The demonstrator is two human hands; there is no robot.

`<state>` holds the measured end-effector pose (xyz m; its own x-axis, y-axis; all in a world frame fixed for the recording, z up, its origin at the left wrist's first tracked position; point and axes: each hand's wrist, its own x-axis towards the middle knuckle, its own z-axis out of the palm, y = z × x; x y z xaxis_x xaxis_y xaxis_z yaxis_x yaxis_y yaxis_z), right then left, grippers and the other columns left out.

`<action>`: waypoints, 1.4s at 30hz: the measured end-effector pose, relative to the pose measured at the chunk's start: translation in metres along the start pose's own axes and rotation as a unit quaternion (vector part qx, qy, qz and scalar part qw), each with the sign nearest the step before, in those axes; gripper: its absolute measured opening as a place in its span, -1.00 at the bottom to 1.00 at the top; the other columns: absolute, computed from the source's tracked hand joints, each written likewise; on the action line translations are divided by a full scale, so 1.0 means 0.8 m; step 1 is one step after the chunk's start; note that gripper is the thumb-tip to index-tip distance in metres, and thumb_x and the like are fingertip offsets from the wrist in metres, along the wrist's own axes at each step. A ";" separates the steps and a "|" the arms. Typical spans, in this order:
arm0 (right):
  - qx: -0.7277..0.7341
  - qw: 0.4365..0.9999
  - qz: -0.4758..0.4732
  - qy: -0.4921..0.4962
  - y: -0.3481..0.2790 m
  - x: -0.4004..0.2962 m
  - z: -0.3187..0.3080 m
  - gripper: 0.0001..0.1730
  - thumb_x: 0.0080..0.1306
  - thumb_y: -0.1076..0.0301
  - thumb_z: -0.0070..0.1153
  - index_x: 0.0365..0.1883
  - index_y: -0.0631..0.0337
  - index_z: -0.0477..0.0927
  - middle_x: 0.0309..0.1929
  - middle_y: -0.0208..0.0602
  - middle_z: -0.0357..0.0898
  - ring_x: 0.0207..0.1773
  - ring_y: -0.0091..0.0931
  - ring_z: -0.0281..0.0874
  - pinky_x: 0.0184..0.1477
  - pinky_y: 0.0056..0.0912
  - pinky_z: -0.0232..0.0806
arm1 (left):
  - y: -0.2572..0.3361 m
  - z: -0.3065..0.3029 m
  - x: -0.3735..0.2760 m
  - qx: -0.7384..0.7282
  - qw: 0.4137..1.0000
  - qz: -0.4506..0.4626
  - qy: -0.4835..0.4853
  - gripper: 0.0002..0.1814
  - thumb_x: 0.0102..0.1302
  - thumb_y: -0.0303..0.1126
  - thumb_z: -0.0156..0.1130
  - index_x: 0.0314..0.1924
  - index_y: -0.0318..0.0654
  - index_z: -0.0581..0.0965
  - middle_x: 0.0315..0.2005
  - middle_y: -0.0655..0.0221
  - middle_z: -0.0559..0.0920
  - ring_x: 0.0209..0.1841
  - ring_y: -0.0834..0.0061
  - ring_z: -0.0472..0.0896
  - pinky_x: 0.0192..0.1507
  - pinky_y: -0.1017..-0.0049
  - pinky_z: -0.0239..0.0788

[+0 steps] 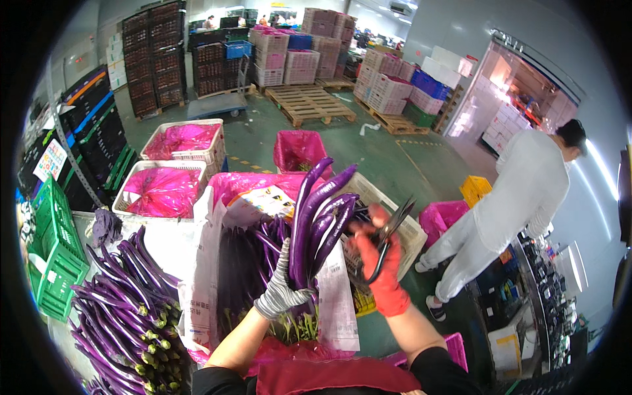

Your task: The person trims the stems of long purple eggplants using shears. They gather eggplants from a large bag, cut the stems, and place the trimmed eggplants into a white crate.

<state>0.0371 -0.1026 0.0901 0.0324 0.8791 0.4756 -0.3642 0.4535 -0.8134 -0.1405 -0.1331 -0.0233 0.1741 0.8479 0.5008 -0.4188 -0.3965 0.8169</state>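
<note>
My left hand (281,297), in a grey striped glove, grips the lower ends of several long purple eggplants (312,217) held upright over a crate. To their right, my right hand (382,266), in a red glove, holds black-handled scissors (395,219), their blades pointing up and right. More eggplants (242,276) lie in the crate, which has a pink plastic liner (237,183) and newspaper (200,276) along its sides. A big heap of eggplants (118,316) rests on the white table at left, stem ends towards me.
Behind the left of the table stand white crates with pink bags (163,190). A green crate (59,256) is at far left. A beige crate (412,237) sits beyond my right hand. Wooden pallets (311,102) lie on the floor; a person (518,192) in light clothes stands at right.
</note>
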 end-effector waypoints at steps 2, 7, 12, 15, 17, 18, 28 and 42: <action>-0.024 0.999 -0.028 -0.014 -0.006 0.017 -0.004 -0.49 0.24 0.67 0.04 0.16 0.15 0.35 0.03 -0.22 0.51 -0.05 -0.47 0.54 -0.08 -0.46 0.46 | 0.006 0.005 -0.001 0.077 0.997 0.023 -0.009 0.15 0.05 -0.56 0.31 0.44 -0.06 -0.30 0.21 0.18 0.33 0.12 0.41 0.42 0.14 0.45 0.27; 0.025 0.997 -0.046 -0.050 0.006 0.012 -0.014 -0.39 0.20 0.67 0.12 0.23 0.16 0.32 0.02 -0.43 0.46 0.04 -0.62 0.41 0.05 -0.58 0.28 | 0.009 0.016 0.001 0.191 0.980 0.061 -0.007 0.16 0.03 -0.48 0.35 0.43 -0.15 -0.28 0.15 0.23 0.39 0.00 0.46 0.48 0.07 0.48 0.32; 0.046 0.996 0.072 -0.030 -0.008 0.010 -0.005 -0.44 0.21 0.63 0.12 0.20 0.21 0.34 -0.02 -0.43 0.46 0.01 -0.63 0.41 0.09 -0.59 0.25 | 0.012 0.011 -0.006 0.137 0.990 0.020 -0.042 0.13 0.05 -0.53 0.32 0.44 -0.16 -0.27 0.18 0.24 0.35 0.09 0.47 0.42 0.12 0.50 0.27; 0.099 0.991 0.071 -0.051 -0.004 0.010 -0.011 -0.44 0.19 0.64 0.13 0.18 0.18 0.36 -0.02 -0.41 0.47 0.02 -0.61 0.41 0.08 -0.60 0.25 | 0.010 0.013 -0.003 0.095 0.994 -0.002 -0.062 0.11 0.05 -0.56 0.30 0.43 -0.18 -0.26 0.19 0.25 0.34 0.11 0.49 0.40 0.13 0.52 0.25; 0.115 0.989 0.083 -0.033 -0.003 0.008 -0.013 -0.45 0.16 0.69 0.10 0.14 0.13 0.40 -0.03 -0.40 0.47 0.01 -0.61 0.42 0.06 -0.60 0.26 | 0.007 0.017 -0.006 0.054 0.996 -0.018 -0.066 0.11 0.04 -0.57 0.30 0.43 -0.20 -0.25 0.21 0.26 0.32 0.14 0.51 0.37 0.18 0.53 0.20; 0.119 0.990 0.074 -0.032 0.001 0.007 -0.016 -0.45 0.16 0.70 0.09 0.13 0.12 0.41 -0.02 -0.41 0.47 0.01 -0.62 0.42 0.05 -0.60 0.26 | 0.006 0.017 -0.006 0.054 0.996 -0.028 -0.067 0.11 0.04 -0.56 0.30 0.43 -0.20 -0.25 0.22 0.26 0.31 0.15 0.51 0.36 0.18 0.53 0.19; 0.003 0.991 0.134 0.004 -0.005 0.011 -0.026 -0.51 0.07 0.71 0.02 0.00 0.13 0.46 0.12 -0.48 0.38 -0.12 -0.57 0.56 -0.44 -0.75 0.22 | 0.010 0.017 -0.015 0.036 0.993 -0.083 -0.080 0.13 0.03 -0.55 0.33 0.44 -0.14 -0.24 0.26 0.31 0.27 0.19 0.55 0.30 0.21 0.54 0.12; 0.151 0.980 0.127 -0.041 0.010 0.008 -0.021 -0.58 0.22 0.60 0.05 0.07 0.17 0.40 0.10 -0.39 0.40 0.03 -0.50 0.47 0.09 -0.46 0.31 | 0.010 0.013 -0.017 0.069 0.993 -0.084 -0.053 0.13 0.01 -0.50 0.34 0.43 -0.19 -0.23 0.21 0.25 0.34 0.10 0.51 0.41 0.15 0.49 0.24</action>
<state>0.0502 -0.0909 0.0809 -0.1648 0.9378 0.3056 -0.6094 0.1468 -0.7792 -0.1369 -0.1519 -0.0203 0.3267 0.8675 0.3750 -0.2516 -0.3026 0.9193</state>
